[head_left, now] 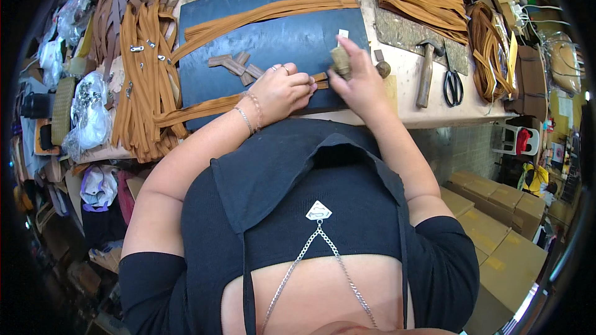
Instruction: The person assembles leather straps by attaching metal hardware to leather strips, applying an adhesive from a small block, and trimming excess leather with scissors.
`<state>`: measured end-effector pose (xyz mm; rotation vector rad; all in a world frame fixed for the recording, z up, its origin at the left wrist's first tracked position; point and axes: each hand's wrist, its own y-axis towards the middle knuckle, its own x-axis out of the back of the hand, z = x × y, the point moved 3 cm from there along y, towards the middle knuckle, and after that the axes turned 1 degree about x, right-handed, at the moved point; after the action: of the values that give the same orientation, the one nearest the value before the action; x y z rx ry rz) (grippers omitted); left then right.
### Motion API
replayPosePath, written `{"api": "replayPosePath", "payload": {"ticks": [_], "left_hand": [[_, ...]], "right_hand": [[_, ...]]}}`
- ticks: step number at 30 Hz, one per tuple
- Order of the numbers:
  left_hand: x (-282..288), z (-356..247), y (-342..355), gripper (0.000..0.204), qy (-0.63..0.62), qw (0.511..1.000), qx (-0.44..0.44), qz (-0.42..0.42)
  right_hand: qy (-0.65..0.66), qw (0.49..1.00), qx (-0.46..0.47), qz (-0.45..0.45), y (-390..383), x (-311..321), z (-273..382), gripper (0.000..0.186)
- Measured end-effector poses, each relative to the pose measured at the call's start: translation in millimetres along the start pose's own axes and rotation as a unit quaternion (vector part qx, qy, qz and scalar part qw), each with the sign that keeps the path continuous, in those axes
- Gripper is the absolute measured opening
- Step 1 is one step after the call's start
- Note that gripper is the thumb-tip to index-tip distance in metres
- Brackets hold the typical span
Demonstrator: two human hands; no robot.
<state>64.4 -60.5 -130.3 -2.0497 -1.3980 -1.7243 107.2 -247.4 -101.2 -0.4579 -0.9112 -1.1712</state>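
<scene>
My left hand (282, 90) presses its curled fingers on the end of an orange-brown zipper tape (214, 102) lying along the near edge of the dark mat (267, 34). My right hand (357, 80) grips a small tan cylindrical piece (339, 62), just right of the tape's end (320, 84); what exactly the piece is, I cannot tell. Short taupe strips (226, 62) lie left of my hands. Longer orange-brown tapes (273, 12) cross the back of the mat. A small white piece (343, 33) and a round brass-coloured object (383, 69) are near my right hand.
Zipper tapes with metal sliders (139, 87) are piled left. A hammer (425, 77), black scissors (452, 84), coiled tapes (481, 49) and a tape stack (416, 0) lie right. Plastic bags (90, 108) crowd the far left. Cardboard boxes (506, 248) and a white stool (515, 139) stand below.
</scene>
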Motion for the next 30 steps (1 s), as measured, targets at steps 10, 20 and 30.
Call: {"api": "replayPosePath", "payload": {"ticks": [10, 20, 30], "left_hand": [[0.8, 1.2, -0.2, 0.018, 0.006, 1.000, 0.008, 0.023], [1.7, 1.8, -0.3, 0.017, 0.001, 1.000, 0.001, 0.027], [-1.2, 3.7, -1.1, 0.017, 0.014, 0.999, 0.004, 0.044]], "right_hand": [[-0.001, 0.999, 0.038, 0.019, 1.7, -0.8, 3.4, 0.068], [-0.020, 0.996, 0.056, 0.070, -0.8, -10.7, 11.9, 0.066], [-0.072, 0.992, 0.040, 0.099, -3.0, -13.3, 19.5, 0.066]]}}
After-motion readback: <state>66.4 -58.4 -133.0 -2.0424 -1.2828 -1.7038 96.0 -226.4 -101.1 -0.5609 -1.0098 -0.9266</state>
